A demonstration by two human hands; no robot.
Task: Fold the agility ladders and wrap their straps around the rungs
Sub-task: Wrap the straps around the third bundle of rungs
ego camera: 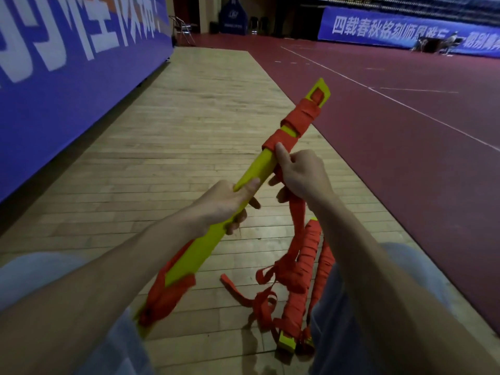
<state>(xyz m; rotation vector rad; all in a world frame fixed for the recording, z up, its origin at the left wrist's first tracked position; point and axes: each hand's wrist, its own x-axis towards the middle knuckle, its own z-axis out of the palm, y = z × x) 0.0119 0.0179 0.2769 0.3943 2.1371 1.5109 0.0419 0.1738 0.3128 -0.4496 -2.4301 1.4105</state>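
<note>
The left hand (226, 205) curls around the middle of the flat, stiff yellow plastic rungs (258, 167), stacked and held slanting above the plank floor (189, 117). The right hand (301, 174) appears to pinch the woven orange strap (296, 121), its index finger pressing the coils wound toward the far end. A second wrapped bundle (307, 263) lies on the floor below.
</note>
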